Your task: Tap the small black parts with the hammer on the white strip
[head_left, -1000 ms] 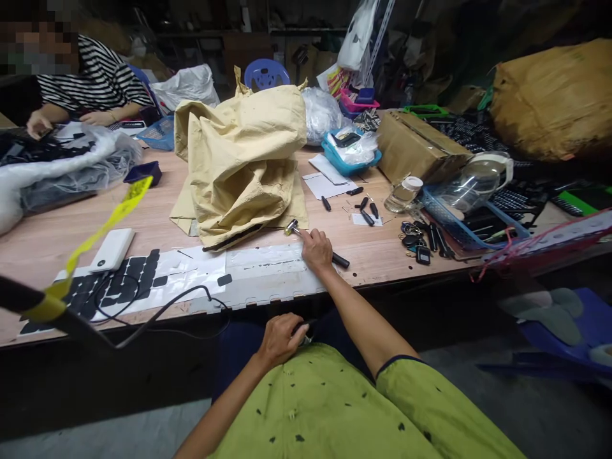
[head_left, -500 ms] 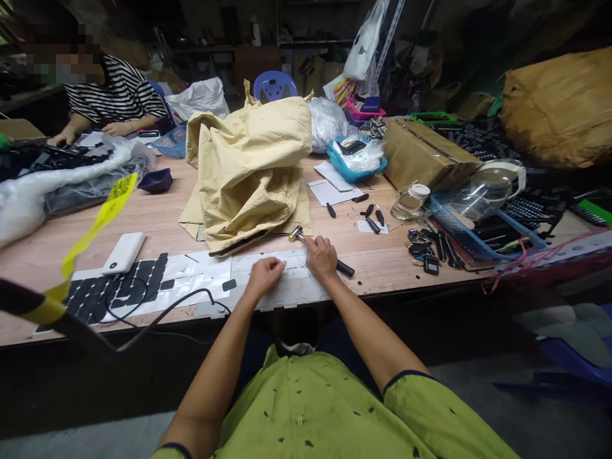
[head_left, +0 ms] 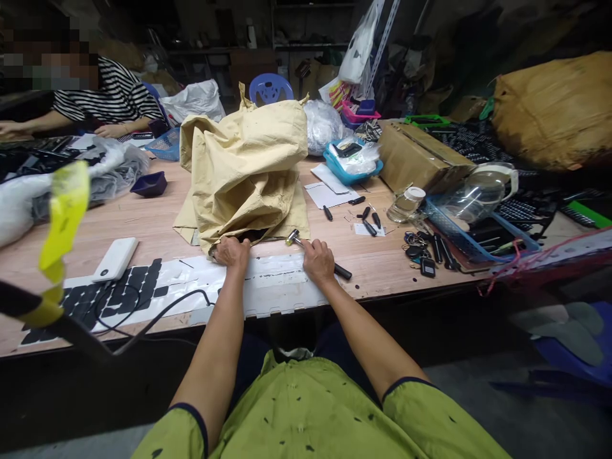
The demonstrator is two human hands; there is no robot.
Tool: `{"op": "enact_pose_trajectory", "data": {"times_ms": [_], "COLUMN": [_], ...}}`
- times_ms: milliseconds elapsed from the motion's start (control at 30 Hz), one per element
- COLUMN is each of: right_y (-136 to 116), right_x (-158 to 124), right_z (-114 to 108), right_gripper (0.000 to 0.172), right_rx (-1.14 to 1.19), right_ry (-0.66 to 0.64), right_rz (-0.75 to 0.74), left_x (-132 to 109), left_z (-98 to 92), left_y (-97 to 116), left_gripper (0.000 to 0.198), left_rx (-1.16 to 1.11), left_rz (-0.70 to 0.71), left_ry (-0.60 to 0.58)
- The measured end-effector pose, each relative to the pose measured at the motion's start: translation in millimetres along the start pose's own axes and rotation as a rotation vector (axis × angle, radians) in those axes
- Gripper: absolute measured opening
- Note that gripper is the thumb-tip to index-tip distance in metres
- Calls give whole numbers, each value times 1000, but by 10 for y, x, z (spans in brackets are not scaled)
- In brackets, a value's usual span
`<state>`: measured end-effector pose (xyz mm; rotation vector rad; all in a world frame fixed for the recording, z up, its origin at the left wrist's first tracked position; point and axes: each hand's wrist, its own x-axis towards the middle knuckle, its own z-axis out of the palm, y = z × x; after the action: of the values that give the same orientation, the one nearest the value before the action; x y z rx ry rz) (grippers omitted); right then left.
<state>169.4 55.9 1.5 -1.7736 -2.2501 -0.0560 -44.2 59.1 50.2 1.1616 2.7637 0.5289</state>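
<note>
A beige cloth bag (head_left: 248, 153) lies slumped in a heap on the wooden table in front of me. My left hand (head_left: 233, 253) is closed at its lower front edge, where a dark gap shows beneath the fabric; the fingertips are partly hidden. My right hand (head_left: 319, 260) rests on the table, wrapped round a small hammer (head_left: 343, 272). The hammer's metal head points to the bag's right corner, and its black handle sticks out to the right. Under both hands lies a whitish board (head_left: 272, 293) along the table's front edge.
At left, a white power bank (head_left: 116, 258), a cable and black adhesive pads (head_left: 131, 290) lie near a blurred yellow tag (head_left: 64, 217). Several black screwdriver-like handles, keys (head_left: 415, 245), a jar (head_left: 405, 204) and a blue basket (head_left: 507, 255) are at right. A co-worker in stripes sits at far left.
My left hand has moved forward and left from the whitish board to the bag's front edge, which is now lifted a little. My right hand still holds the hammer in place.
</note>
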Motion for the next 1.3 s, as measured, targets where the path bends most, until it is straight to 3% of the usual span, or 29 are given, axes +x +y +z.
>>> {"op": "enact_pose_trajectory", "data": {"times_ms": [100,167,300,367,567,733,967,1300], "right_y": [-8,-12,-11,-5,50,99,-49,-219], "right_x": [6,9,10,8,45,-4,-375,-520], "right_z": [-8,-11,-16,-16,-44,-110,-131,-138], "right_gripper": [40,40,40,40,41,44,42,44], "right_rx": [-7,-11,-6,-3,40,239,551,453], "right_ry": [-11,-16,-19,-17,-27,-37,-37,-75], "right_rz": [5,10,14,10,23,43,-153,-223], "left_x": [-95,-224,-516,-603,-613,-634,-664,-648], "left_z": [-25,-12,141,240,341,329,335,356], "left_y": [-150,-300,-516,-543,-519,-500,-469,-473], "left_gripper": [27,26,19,16,17,17,17,13], "left_rx": [-39,-80,-197,-223,-258,-284,-300,-304], "left_rz": [61,184,487,555,576,553,538,532], "left_ry": [8,7,-121,-154,-192,-200,-189,-190]}}
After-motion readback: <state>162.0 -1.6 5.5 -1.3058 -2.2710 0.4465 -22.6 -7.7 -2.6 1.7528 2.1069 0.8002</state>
